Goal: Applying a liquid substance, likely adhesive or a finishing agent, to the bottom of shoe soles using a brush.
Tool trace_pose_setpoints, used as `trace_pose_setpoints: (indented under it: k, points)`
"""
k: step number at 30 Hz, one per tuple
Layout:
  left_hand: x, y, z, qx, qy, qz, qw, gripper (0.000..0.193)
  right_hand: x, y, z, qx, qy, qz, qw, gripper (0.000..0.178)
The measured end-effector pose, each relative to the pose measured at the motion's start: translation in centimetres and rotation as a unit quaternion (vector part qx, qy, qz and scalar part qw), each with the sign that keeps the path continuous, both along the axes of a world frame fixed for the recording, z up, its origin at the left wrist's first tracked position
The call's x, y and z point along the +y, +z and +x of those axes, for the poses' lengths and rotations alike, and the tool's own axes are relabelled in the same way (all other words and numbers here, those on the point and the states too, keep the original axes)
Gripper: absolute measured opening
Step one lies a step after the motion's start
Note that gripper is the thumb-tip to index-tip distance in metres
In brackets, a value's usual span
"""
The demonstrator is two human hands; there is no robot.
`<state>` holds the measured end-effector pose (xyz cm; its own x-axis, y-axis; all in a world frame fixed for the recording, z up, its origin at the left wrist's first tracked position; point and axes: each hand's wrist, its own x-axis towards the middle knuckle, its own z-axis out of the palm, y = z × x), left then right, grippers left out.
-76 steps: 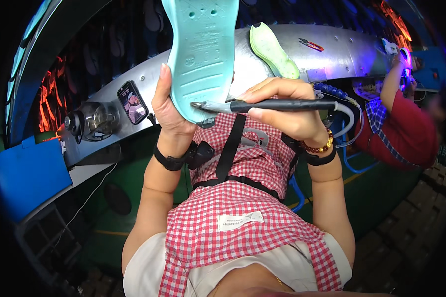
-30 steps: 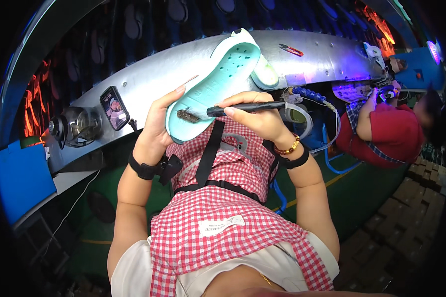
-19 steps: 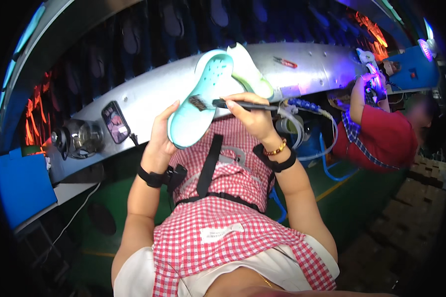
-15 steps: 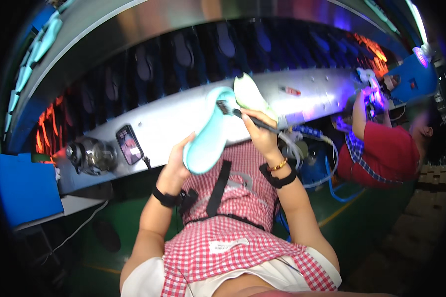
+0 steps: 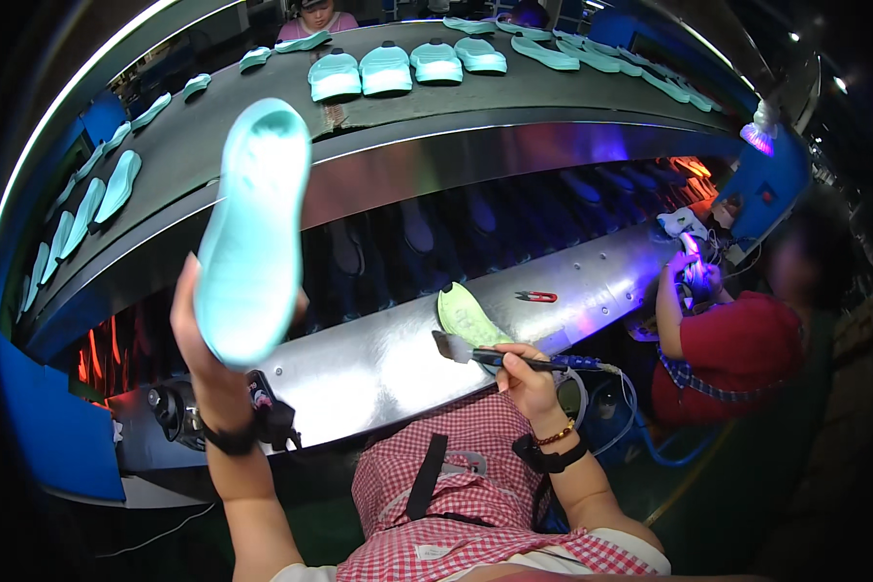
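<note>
My left hand (image 5: 196,335) is closed around the heel-side edge of a turquoise shoe sole (image 5: 254,228), raised up at the left in front of the upper conveyor. Part of the thumb and fingers is hidden behind the sole. In my right hand (image 5: 531,383) is a flat brush (image 5: 466,351) with a black handle, its bristles pointing left over the metal ledge (image 5: 359,373). Just beyond that hand lies a yellow-green sole-shaped piece (image 5: 468,315), its near end close to my fingers.
A conveyor belt (image 5: 398,112) above carries several turquoise soles (image 5: 385,70). Red-handled snips (image 5: 536,297) lie on the ledge. At the left stand a glass jug (image 5: 177,412) and a phone (image 5: 260,388). A co-worker in red (image 5: 732,344) works at the right; orange heaters glow at both ends.
My left hand has lifted the turquoise sole up and left, away from the brush. My right hand still holds the brush, now apart from the sole. The view has tilted up, showing the conveyor.
</note>
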<state>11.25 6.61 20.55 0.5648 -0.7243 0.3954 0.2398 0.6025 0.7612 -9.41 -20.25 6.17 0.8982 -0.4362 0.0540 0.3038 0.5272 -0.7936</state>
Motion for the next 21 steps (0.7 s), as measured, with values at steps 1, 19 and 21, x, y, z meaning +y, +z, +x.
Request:
trace_pose_setpoints:
  k: [1,19,21]
  points:
    - [-0.2,1.6,2.0,-0.005,0.004,-0.032,0.999,0.052,0.1,-0.3,0.1,0.017,0.010,-0.010,1.000,0.021]
    - [-13.3,12.3,13.9,-0.447,0.312,0.481,0.687,0.063,-2.6,-4.6,-0.1,0.095,-0.018,0.099,0.990,0.023]
    - [-16.3,11.8,16.1,-0.525,0.314,0.495,0.617,0.074,-2.5,-4.3,0.2,0.098,-0.024,0.101,0.990,0.021]
